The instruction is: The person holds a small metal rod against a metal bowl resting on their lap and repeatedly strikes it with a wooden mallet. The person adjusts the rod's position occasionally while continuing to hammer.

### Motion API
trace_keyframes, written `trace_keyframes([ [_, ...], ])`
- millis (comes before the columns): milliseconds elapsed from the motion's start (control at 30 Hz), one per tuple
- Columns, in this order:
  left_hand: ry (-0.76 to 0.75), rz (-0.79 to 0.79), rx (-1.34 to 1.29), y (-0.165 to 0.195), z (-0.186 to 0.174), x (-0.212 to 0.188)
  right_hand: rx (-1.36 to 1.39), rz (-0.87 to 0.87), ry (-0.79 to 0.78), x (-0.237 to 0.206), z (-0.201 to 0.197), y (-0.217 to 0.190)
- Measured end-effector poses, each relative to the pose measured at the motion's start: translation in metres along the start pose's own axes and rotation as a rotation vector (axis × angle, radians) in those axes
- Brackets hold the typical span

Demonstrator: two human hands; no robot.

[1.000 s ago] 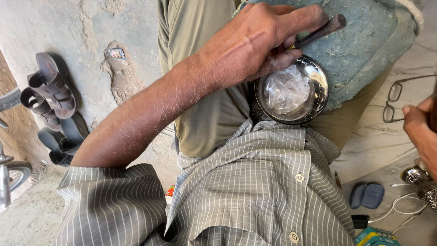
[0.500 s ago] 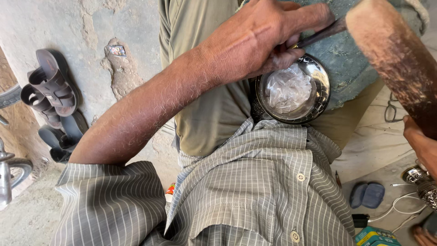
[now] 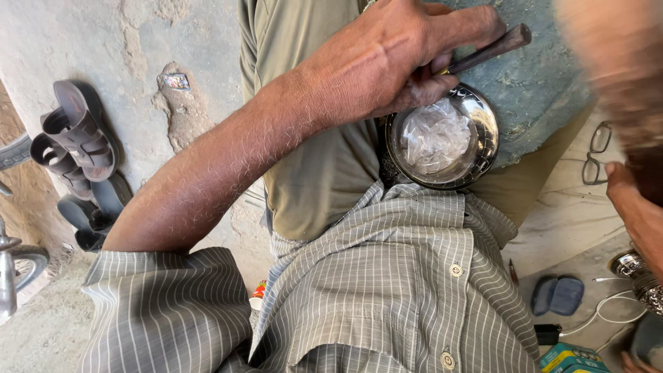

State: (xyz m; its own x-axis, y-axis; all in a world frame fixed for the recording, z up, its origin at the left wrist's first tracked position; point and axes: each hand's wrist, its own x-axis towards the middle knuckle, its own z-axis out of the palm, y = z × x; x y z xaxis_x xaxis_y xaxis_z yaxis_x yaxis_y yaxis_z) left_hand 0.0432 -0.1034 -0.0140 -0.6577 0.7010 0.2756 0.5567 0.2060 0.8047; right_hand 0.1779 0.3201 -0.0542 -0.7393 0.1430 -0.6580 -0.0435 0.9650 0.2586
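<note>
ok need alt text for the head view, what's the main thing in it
The person's left hand grips a dark-handled tool over a round metal bowl holding crumpled clear plastic, resting against a grey-blue stone. Their right hand is blurred at the frame edge. Dark sandals lie on the concrete floor, eyeglasses on the other side.

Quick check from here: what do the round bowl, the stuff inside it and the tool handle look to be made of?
The round bowl looks like polished metal, probably steel: its rim is shiny with bright reflections. The filling looks like crumpled clear plastic film, glossy and creased, though I cannot rule out something else translucent. The tool handle, gripped by the left hand, seems dark, matte wood; a yellowish collar shows near the fingers.
</note>
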Motion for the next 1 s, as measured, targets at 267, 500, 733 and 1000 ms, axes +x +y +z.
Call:
trace_keyframes([
  [267,0.005,0.008,0.045,-0.003,0.0,-0.001,0.359,0.0,0.086,-0.036,-0.023,-0.005],
  [500,-0.016,0.009,0.071,-0.002,-0.001,0.0,0.551,0.032,0.151,-0.058,-0.016,0.001],
  [733,0.001,-0.006,-0.009,0.008,0.004,0.016,0.432,-0.02,0.034,-0.09,-0.018,0.001],
  [1000,-0.085,0.162,-0.19,-0.002,0.021,0.048,1.068,0.014,0.11,-0.102,-0.067,-0.029],
])
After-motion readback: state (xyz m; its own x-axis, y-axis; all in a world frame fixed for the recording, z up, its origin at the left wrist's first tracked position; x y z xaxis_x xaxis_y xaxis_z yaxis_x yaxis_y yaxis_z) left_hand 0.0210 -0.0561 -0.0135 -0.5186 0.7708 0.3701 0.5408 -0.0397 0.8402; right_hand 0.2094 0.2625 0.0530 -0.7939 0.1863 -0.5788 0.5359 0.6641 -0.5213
